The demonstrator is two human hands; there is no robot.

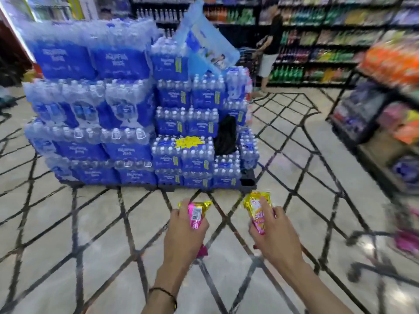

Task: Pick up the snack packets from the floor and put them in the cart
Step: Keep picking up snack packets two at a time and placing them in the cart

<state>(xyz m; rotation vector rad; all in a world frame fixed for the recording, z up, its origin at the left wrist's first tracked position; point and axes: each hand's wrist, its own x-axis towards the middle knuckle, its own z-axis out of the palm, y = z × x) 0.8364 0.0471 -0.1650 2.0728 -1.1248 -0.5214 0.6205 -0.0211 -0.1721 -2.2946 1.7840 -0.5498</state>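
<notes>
My left hand point(181, 232) grips a pink and gold snack packet point(196, 213), with its barcode side facing up. My right hand point(275, 234) grips a second pink and gold snack packet point(256, 209) by its lower part. Both hands are held out in front of me above the tiled floor, about level with each other. The cart point(371, 252) is at the right edge, blurred, with only dark frame bars and wheels showing near the floor.
A tall stack of blue shrink-wrapped water bottle packs point(136, 109) stands straight ahead on a pallet. A snack rack point(390, 105) fills the right side. Drink shelves point(328, 41) line the back wall, where a person point(269, 48) stands. The tiled floor point(90, 234) stretches between.
</notes>
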